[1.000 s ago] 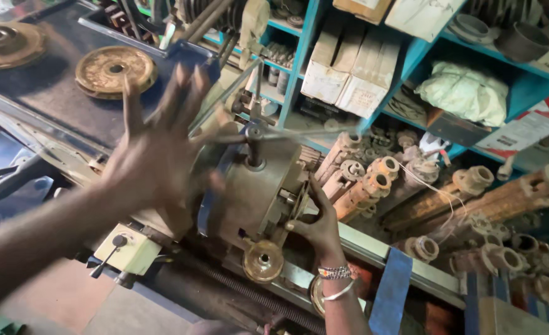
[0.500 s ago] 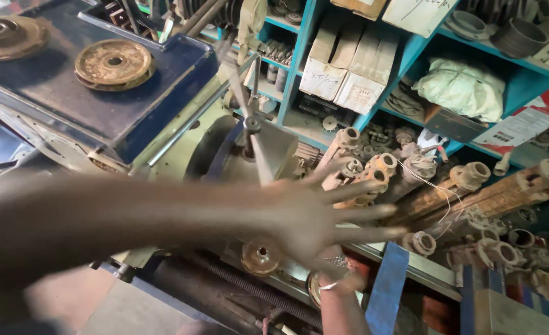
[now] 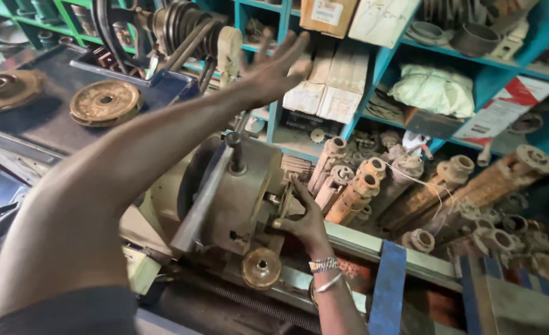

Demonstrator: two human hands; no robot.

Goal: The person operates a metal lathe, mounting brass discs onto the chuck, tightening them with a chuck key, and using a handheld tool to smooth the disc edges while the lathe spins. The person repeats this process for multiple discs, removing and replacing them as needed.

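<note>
Firstly, we log the lathe point(image 3: 163, 260), the largest item: a grimy cream-and-grey machine running from lower left toward centre, its paint worn and oil-stained. Second, we log its chuck point(image 3: 237, 192), a heavy round steel body, dull grey with rust-brown patches, sitting at the middle of the view with its face turned to the right; a long chuck key point(image 3: 203, 198) stands in its top socket, the grey bar handle slanting down to the left across the body. Third, our left arm crosses the view from lower left to upper centre, ending in our left hand point(image 3: 274, 68), raised in the air with fingers spread apart and holding nothing, in front of the blue shelving point(image 3: 374, 80). Fourth, our right hand point(image 3: 302, 223) is at the chuck's right face, wrist in bangles, fingers pressed against a small metal workpiece point(image 3: 284, 201) at the jaws; whether they are closed around it we cannot tell. Fifth, a rusty round pulley point(image 3: 261, 268) lies just below the chuck on the bed. Sixth, a heap of rusted flanged shafts point(image 3: 361, 186) lies right of the chuck. Seventh, two brown discs point(image 3: 104, 102) rest on the dark bench at upper left.
</note>
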